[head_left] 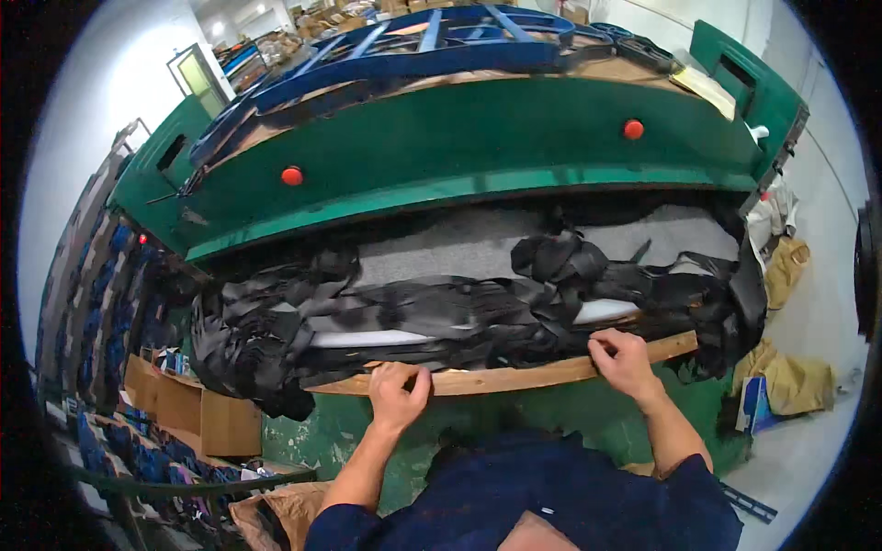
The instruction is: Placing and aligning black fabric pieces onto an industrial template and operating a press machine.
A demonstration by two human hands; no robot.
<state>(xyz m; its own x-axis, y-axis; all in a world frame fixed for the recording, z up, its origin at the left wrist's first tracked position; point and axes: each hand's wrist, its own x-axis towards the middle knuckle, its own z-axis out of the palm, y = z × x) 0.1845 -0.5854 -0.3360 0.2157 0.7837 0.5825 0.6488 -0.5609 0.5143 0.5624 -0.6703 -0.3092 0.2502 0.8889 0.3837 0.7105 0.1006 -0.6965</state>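
A long wooden strip (514,377) runs across in front of me, along the near edge of a heap of black flat strips (450,308). My left hand (397,395) is at its left part, fingers curled over the top edge and thumb bent in beside them. Farther right, my right hand (625,361) has thumb and fingertips drawn together just above the wood, against the black strips. Whatever lies between the fingers of either hand is hidden. White pieces (372,339) show through the heap, and a grey flat surface (446,246) lies behind it.
Beyond the heap stands a green machine beam (459,142) with two red buttons (633,129). Blue curved frames (404,64) lie on top of it. An open cardboard box (188,404) sits at lower left, near stacked dark pieces (87,303). Brown bags (795,378) lie at right.
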